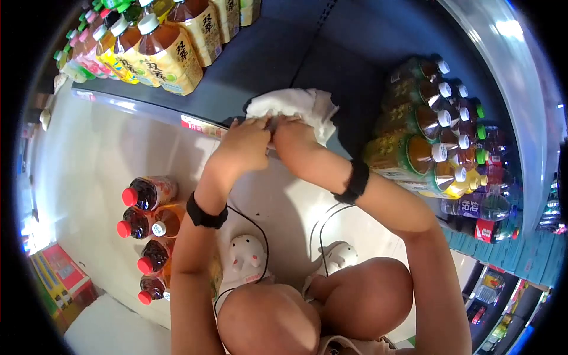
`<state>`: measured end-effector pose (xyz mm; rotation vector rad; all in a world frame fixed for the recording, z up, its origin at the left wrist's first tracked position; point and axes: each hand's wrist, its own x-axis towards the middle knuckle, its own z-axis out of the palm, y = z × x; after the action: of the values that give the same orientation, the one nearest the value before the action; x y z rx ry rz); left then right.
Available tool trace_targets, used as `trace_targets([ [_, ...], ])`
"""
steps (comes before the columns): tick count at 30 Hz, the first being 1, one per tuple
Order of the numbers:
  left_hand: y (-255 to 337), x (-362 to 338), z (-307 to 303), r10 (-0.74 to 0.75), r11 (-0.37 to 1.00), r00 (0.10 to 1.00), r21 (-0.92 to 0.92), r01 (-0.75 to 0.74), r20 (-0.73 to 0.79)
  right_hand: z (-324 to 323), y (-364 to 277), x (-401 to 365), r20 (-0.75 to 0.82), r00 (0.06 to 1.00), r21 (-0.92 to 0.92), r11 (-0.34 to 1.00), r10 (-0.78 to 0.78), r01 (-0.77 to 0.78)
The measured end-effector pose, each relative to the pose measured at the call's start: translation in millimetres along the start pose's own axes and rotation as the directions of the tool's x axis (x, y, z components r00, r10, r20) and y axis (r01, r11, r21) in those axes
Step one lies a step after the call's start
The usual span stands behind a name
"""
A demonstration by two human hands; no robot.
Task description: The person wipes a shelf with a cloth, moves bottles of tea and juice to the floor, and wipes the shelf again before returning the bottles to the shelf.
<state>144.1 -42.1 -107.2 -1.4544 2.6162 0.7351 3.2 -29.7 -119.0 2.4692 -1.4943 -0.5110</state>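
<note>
A crumpled white cloth [302, 105] lies on the dark shelf [248, 71], close to its front edge. My left hand [248, 143] is at the cloth's near left side, with its fingertips at the cloth and the shelf edge. Beside it, my right hand [291, 137] presses its fingers against the cloth's near side. The two hands are almost touching. How firmly either one grips the cloth is hard to see, since the fingers are bent and partly hidden.
Tea bottles [171, 59] stand on the shelf at the upper left, and more bottles [414, 148] fill its right side. Several red-capped bottles [155, 192] stand on the floor at left. Black cables [266, 236] hang from both wristbands beside my knees and white shoes [245, 254].
</note>
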Motion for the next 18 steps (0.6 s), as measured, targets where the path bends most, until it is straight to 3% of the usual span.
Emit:
trace_targets([
  [1,7.3,-3.1,0.4,0.034,0.999,0.999,-0.004,-0.034,0.008,2.0,7.1,-9.0,0.009,1.000,0.076,0.997,-0.019,0.018],
  [5,36.2,0.5,8.0,0.158,0.987,0.987,-0.014,-0.158,0.026,2.8,24.9,-55.3,0.007,0.999,0.017,0.999,0.045,-0.045],
  [8,57.0,13.1,17.9,0.218,0.976,0.976,-0.019,-0.218,-0.014,35.0,34.8,-78.2,-0.038,0.978,0.031,0.979,0.203,-0.202],
  [10,65.9,21.0,24.3,0.238,0.968,0.967,-0.063,-0.244,-0.090,37.8,50.7,-91.1,-0.060,0.985,0.145,0.978,0.159,-0.149],
  [12,70.8,25.7,24.8,0.214,0.976,0.975,-0.019,-0.216,-0.061,34.8,59.9,-99.2,-0.081,0.991,0.195,0.977,0.102,-0.085],
  [15,66.5,34.3,31.4,0.227,0.972,0.967,-0.034,-0.232,-0.114,37.5,65.1,-90.5,-0.084,0.987,0.405,0.909,0.138,-0.093],
  [17,49.5,35.7,28.9,0.263,0.946,0.953,-0.153,-0.285,-0.148,38.3,62.6,-77.1,-0.069,0.984,0.394,0.911,0.162,-0.122],
  [18,45.9,33.0,25.4,0.212,0.959,0.958,-0.145,-0.241,-0.193,39.1,61.6,-68.6,-0.062,0.983,0.390,0.911,0.173,-0.136],
])
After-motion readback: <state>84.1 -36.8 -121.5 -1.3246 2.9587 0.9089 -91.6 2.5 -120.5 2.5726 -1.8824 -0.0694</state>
